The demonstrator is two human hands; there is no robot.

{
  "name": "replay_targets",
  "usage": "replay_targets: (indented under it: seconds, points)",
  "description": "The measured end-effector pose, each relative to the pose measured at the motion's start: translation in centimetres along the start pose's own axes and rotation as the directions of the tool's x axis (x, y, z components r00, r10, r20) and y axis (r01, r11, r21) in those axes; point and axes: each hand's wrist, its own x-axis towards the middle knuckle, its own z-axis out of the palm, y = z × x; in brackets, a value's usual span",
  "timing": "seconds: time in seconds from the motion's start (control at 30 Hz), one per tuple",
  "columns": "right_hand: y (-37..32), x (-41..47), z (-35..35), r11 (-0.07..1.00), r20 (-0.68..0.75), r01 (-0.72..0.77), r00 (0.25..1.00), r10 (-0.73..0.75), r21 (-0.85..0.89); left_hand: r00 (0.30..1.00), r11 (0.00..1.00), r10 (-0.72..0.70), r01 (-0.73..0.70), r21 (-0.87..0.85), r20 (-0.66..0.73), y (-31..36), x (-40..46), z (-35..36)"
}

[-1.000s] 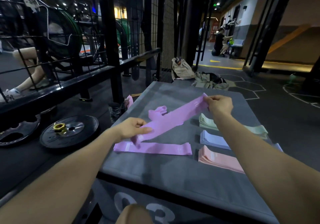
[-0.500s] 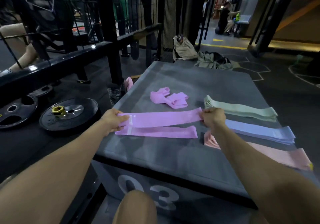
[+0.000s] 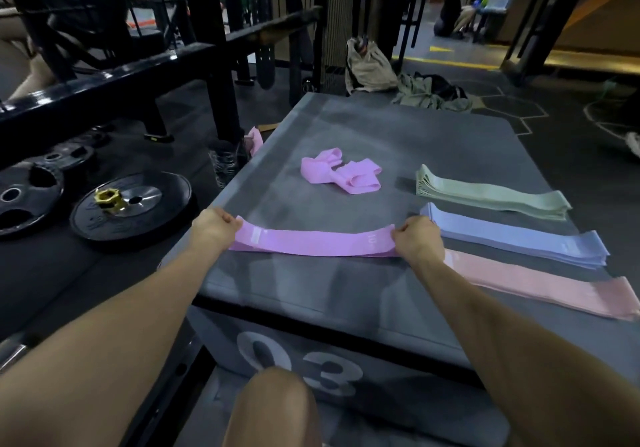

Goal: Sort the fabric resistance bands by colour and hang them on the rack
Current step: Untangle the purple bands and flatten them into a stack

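A lilac fabric band (image 3: 311, 243) lies flat across the front of the grey box (image 3: 346, 294), on top of another lilac band. My left hand (image 3: 213, 228) pinches its left end and my right hand (image 3: 417, 240) pinches its right end. Behind it sits a crumpled heap of lilac bands (image 3: 339, 174). To the right lie three flat stacks: green bands (image 3: 491, 197), blue bands (image 3: 519, 238) and pink bands (image 3: 540, 285). A black steel rack (image 3: 207, 65) rises at the left behind the box.
Black weight plates (image 3: 131, 204) with a gold collar lie on the floor to the left. A pink band (image 3: 255, 138) hangs at the box's far left corner. Bags and clothes (image 3: 401, 79) lie beyond the box. A person crouches at the far back.
The lilac band was held stretched in the air a second ago. Both hands have brought it down and laid it flat on the lilac band at the box's front.
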Motion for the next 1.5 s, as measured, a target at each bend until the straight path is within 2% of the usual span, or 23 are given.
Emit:
replay_targets:
  seconds: [0.27,0.43,0.57,0.63,0.73,0.8,0.87,0.93,1.03,1.17,1.4,1.5]
  points:
    - [0.4,-0.3,1.1,0.973,0.006,0.093,0.996,-0.094,-0.213,1.0,0.996,0.013,-0.014,0.093,0.013,-1.0,-0.2,0.8]
    - [0.3,-0.7,1.3,0.947,0.029,0.124,0.992,-0.121,-0.295,0.999,0.991,0.049,-0.046,0.122,-0.016,-1.5,-0.1,1.1]
    - [0.2,-0.8,1.7,0.945,-0.021,0.116,0.992,-0.128,-0.307,0.994,0.982,0.099,-0.092,0.165,-0.036,-1.5,-0.3,1.2]
    - [0.2,-0.4,1.8,0.929,-0.057,0.154,0.981,-0.184,-0.336,0.986,0.969,0.151,-0.135,0.209,-0.064,-1.1,-0.6,1.0]
    - [-0.6,0.1,1.5,0.84,-0.025,0.34,0.922,-0.386,-0.422,0.911,0.874,0.398,-0.342,0.345,-0.105,-0.2,-0.6,0.4]
    - [-1.6,-0.1,1.1,0.808,0.138,0.514,0.857,-0.496,-0.29,0.827,0.779,0.563,-0.53,0.335,0.001,0.6,-0.3,0.4]
    - [-2.6,-0.5,1.2,0.751,0.34,0.639,0.753,-0.563,-0.17,0.735,0.689,0.645,-0.678,0.255,0.21,1.6,-0.3,1.0]
    - [-3.0,-0.7,1.9,0.698,0.476,0.698,0.674,-0.565,-0.161,0.648,0.621,0.648,-0.754,0.214,0.402,2.4,-0.7,2.1]
    - [-3.0,-0.2,3.0,0.654,0.57,0.728,0.633,-0.524,-0.206,0.601,0.566,0.573,-0.782,0.261,0.557,2.6,-0.6,4.2]
    - [-2.5,0.7,3.3,0.644,0.582,0.741,0.613,-0.535,-0.189,0.569,0.544,0.53,-0.797,0.263,0.629,1.8,0.4,5.2]
    - [-1.9,0.9,3.3,0.619,0.565,0.764,0.596,-0.571,-0.181,0.56,0.549,0.569,-0.804,0.229,0.602,1.8,0.4,5.2]
    - [-1.6,1.0,3.0,0.626,0.554,0.762,0.596,-0.581,-0.164,0.527,0.534,0.6,-0.824,0.188,0.602,1.8,0.1,5.3]
